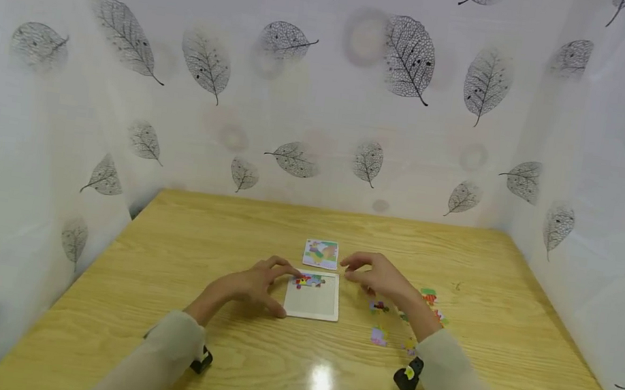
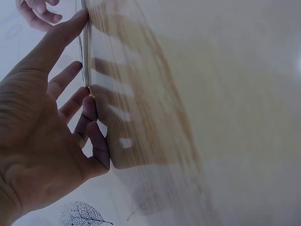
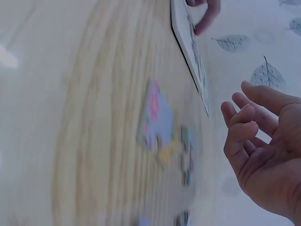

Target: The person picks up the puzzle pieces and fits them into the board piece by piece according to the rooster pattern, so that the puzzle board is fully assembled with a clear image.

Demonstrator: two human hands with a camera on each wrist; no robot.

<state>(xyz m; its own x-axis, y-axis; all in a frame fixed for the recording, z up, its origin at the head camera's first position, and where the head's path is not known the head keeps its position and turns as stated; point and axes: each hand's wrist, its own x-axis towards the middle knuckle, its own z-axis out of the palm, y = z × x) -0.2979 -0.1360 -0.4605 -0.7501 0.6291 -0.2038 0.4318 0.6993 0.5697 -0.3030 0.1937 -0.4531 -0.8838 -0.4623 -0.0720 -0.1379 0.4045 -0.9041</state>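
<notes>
A white square puzzle tray [image 1: 312, 304] lies on the table, with a few joined colourful puzzle pieces [image 1: 310, 280] along its upper left. My left hand [image 1: 257, 282] is at the tray's left side, fingers spread. Its thumb touches the lower left corner and a fingertip rests on the joined pieces. In the left wrist view the left thumb [image 2: 75, 23] meets the tray's thin edge. My right hand [image 1: 379, 275] hovers right of the tray, fingers loosely bent. Nothing shows between those fingers in the right wrist view, where the right hand [image 3: 270, 146] is raised above the table.
Several loose puzzle pieces lie right of the tray, including a lilac piece [image 1: 379, 336] and a red and green piece [image 1: 428, 295], partly behind the right forearm. A square picture card [image 1: 320, 253] lies just beyond the tray. A leaf-patterned curtain [image 1: 326, 91] surrounds the wooden table [image 1: 214, 221].
</notes>
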